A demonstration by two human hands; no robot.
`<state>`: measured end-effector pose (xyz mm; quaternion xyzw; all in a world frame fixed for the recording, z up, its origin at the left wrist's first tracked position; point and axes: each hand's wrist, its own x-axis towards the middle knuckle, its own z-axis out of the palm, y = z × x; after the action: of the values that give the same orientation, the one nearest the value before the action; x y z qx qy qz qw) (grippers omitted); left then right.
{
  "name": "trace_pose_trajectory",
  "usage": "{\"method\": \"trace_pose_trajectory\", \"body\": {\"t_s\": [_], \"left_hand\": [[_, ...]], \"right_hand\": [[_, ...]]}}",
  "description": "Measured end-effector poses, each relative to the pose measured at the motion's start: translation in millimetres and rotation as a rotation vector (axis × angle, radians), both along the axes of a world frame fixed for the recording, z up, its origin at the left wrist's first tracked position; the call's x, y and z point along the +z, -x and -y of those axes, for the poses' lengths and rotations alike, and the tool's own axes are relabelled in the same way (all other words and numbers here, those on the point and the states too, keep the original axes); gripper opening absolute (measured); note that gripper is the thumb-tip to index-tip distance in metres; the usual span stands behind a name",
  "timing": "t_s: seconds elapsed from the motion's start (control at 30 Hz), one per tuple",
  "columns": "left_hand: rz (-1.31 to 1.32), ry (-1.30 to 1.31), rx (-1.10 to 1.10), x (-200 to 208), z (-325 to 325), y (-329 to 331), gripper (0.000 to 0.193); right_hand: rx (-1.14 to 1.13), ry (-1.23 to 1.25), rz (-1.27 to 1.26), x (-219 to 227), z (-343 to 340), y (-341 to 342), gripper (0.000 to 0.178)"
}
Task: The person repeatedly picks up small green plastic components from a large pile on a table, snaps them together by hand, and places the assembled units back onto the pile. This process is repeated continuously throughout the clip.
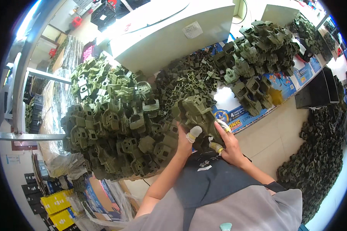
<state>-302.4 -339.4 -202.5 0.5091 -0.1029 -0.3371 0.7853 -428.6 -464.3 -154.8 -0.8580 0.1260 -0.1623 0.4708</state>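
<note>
In front of my apron I hold an olive-green moulded plastic shell, blocky with square openings, like a toy vehicle body. My left hand grips its lower left side, the thumb in a white cover. My right hand closes on its lower right side, with white and yellow covers on some fingers. Part of the shell's lower end is hidden by the hands. To the left is a large stacked heap of similar green shells. Just beyond the held one lies a pile of small green plastic parts.
More shells stand in rows at the back right, on a printed blue sheet. A pale partition rises behind the table. A black bin and a big mound of dark green parts are at right. Yellow boxes lie lower left.
</note>
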Motion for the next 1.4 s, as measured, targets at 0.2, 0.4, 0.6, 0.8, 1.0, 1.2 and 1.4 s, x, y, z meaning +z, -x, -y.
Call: {"method": "trace_pose_trajectory", "body": {"t_s": [0.2, 0.4, 0.6, 0.8, 1.0, 1.2, 1.4], "left_hand": [[-0.047, -0.122, 0.012, -3, -4, -2, 0.078], [-0.216, -0.061, 0.012, -30, -11, 4, 0.059], [-0.216, -0.168, 0.184, 5, -1, -2, 0.052], [-0.256, 0.134, 0.227, -13, -3, -9, 0.04], [0.064, -0.553, -0.329, 24, -41, -17, 0.036], [1.509, -0.755, -0.375, 134, 0, -18, 0.058], [0.762, -0.712, -1.143, 67, 3, -11, 0.073]], "right_hand": [[0.023, -0.147, -0.003, -3, 2, 3, 0.07], [0.102, -0.111, -0.031, 1, -13, 0, 0.071], [0.263, -0.182, -0.187, 5, -10, -8, 0.075], [-0.005, -1.111, -0.011, -26, -5, -16, 0.079], [0.112, -0.947, -0.209, -28, 29, -13, 0.068], [0.328, -0.354, -0.379, -3, 66, 1, 0.063], [0.674, -0.051, -0.43, -5, 62, 12, 0.058]]}}
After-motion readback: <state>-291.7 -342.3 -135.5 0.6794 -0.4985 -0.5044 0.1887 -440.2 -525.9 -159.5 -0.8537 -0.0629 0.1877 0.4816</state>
